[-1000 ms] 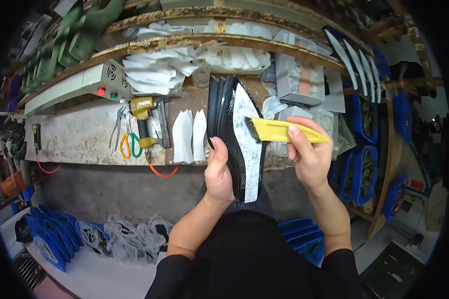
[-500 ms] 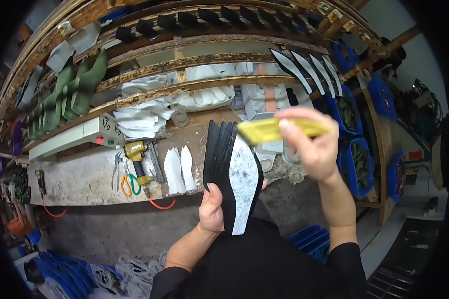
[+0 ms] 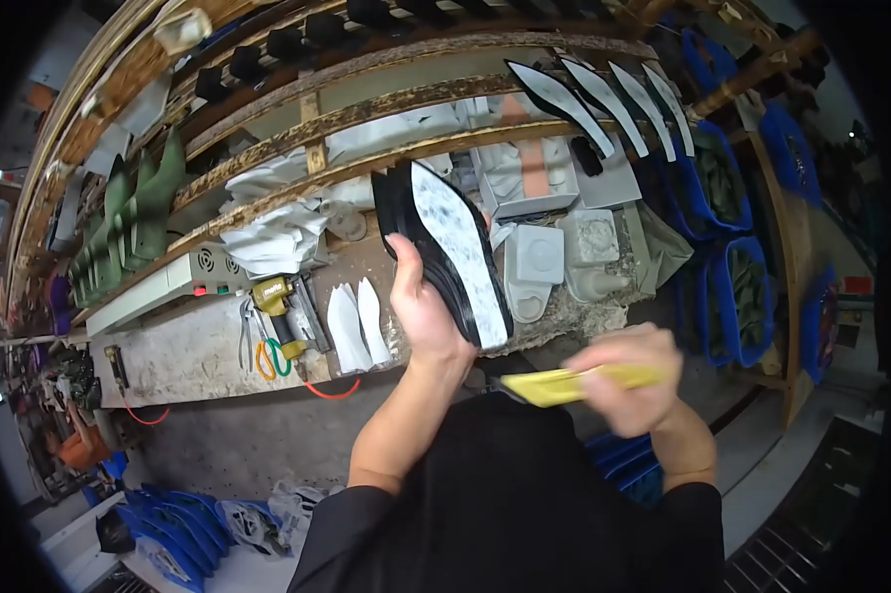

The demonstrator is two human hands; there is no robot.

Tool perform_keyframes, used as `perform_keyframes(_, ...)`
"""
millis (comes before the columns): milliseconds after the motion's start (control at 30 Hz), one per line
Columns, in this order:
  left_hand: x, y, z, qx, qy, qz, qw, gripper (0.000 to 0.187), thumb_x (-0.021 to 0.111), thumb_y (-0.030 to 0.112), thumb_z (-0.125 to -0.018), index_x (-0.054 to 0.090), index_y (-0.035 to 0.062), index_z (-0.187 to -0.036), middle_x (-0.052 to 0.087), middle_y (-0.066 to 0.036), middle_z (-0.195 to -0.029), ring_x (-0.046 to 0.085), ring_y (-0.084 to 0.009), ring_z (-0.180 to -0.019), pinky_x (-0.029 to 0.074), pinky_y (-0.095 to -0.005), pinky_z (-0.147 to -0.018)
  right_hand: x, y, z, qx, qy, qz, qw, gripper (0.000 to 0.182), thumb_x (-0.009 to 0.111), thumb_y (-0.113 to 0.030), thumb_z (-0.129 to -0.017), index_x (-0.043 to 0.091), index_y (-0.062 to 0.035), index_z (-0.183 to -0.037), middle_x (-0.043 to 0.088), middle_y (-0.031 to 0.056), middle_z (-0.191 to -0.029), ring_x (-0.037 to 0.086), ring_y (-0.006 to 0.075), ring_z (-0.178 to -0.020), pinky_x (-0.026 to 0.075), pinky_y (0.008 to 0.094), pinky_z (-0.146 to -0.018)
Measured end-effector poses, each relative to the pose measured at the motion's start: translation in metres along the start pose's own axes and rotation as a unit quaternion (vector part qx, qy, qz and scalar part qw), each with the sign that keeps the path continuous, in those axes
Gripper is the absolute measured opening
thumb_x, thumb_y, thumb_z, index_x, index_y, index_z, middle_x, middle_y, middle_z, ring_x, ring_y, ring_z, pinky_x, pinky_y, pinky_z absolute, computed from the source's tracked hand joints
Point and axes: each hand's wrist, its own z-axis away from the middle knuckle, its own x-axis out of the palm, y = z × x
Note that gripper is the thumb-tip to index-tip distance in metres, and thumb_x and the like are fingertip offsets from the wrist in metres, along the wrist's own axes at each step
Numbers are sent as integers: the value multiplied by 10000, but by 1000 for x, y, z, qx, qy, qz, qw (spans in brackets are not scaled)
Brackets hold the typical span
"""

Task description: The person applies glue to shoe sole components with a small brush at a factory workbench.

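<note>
My left hand [image 3: 427,311] is closed around a stack of black shoe insoles [image 3: 394,212], holding it up in front of the bench. On the stack's face lies a white, grey-mottled insole surface [image 3: 462,242], tilted toward me. My right hand [image 3: 635,381] grips a yellow brush [image 3: 564,385], blurred by motion, its dark end pointing left. The brush is below and to the right of the stack, apart from it. Several black insoles with white faces [image 3: 564,104] lean in a row on the wooden rack.
On the bench [image 3: 188,371] lie a yellow-and-black air stapler [image 3: 279,314], scissors [image 3: 270,358], pliers [image 3: 247,336] and white insole pieces [image 3: 356,326]. A white plastic container [image 3: 534,259] stands at right. Wooden rails [image 3: 356,163] cross above; blue bins [image 3: 737,296] stand at far right.
My right hand has swung the brush down, away from the stack's top end. My left hand has raised the stack and tilted its top leftward. The view has shifted slightly.
</note>
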Motion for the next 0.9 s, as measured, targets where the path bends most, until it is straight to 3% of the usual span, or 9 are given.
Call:
perform_keyframes(33, 5, -4, -9, 14, -3, 18, 1000, 583, 368, 506, -1110, 462, 88, -1505, 645, -129, -1370, 675, -270, -1173, 525, -391, -1010, -3, 10, 8, 82, 143, -196, 967, 307, 684, 58, -845, 679, 36, -1151, 702, 68, -754, 568, 125, -548, 450, 236, -511)
perform_keyframes(67, 9, -7, -17, 26, -5, 36, 999, 571, 364, 500, -1114, 463, 89, -1499, 654, -124, -1352, 686, -253, -1149, 535, -374, -981, -5, 17, 12, 159, 278, -379, 868, 335, 667, 46, -873, 653, 34, -1207, 677, 45, -711, 551, 115, -532, 436, 245, -498)
perform_keyframes(133, 14, -17, -33, 48, -11, 10, 999, 565, 368, 494, -1114, 471, 89, -1495, 653, -123, -1357, 684, -254, -1155, 537, -374, -984, -18, 30, -3, 292, 289, -399, 820, 375, 703, -39, -907, 613, 31, -1265, 636, 12, -657, 502, 91, -507, 395, 253, -484)
perform_keyframes(167, 16, -24, -42, 74, -18, -8, 997, 559, 371, 489, -1115, 478, 90, -1491, 652, -123, -1362, 682, -256, -1161, 538, -375, -986, -18, 35, -9, 291, 296, -400, 817, 375, 703, -39, -907, 613, 31, -1265, 636, 12, -657, 502, 91, -507, 395, 253, -484)
perform_keyframes(233, 19, -36, -56, 128, -31, -41, 990, 547, 379, 478, -1115, 493, 90, -1483, 651, -121, -1371, 679, -259, -1172, 541, -375, -991, -14, 44, -24, 340, 144, -204, 907, 447, 798, -134, -868, 623, 31, -1245, 587, -18, -613, 448, 84, -485, 362, 256, -481)
perform_keyframes(300, 21, -46, -67, 149, -25, -70, 986, 530, 384, 464, -1118, 493, 88, -1476, 652, -116, -1357, 678, -246, -1156, 535, -364, -982, -8, 57, -32, 343, 110, -81, 929, 512, 867, -220, -814, 645, 24, -1206, 560, -28, -592, 434, 91, -482, 355, 252, -481)
perform_keyframes(600, 10, -62, -127, 248, -1, -223, 943, 457, 425, 401, -1127, 508, 69, -1431, 659, -90, -1268, 662, -171, -1041, 498, -311, -941, -18, 113, -54, 314, 182, 16, 932, 446, 882, -191, -788, 691, 6, -1140, 505, -47, -549, 401, 79, -478, 325, 240, -473)
perform_keyframes(767, 11, -35, -168, 197, 15, -196, 961, 436, 467, 395, -1116, 539, 56, -1381, 674, -84, -1170, 651, -146, -900, 514, -285, -844, -32, 151, -73, 283, 207, 80, 933, 423, 862, -189, -800, 692, 2, -1137, 543, -40, -549, 435, 104, -454, 361, 259, -466)
perform_keyframes(900, 10, -12, -178, 140, 60, -320, 935, 420, 515, 395, -1100, 562, 52, -1339, 687, -92, -1122, 658, -142, -824, 520, -258, -729, -31, 187, -74, 247, 191, 214, 926, 422, 845, -196, -808, 690, -2, -1150, 594, -23, -565, 488, 132, -444, 393, 277, -461)
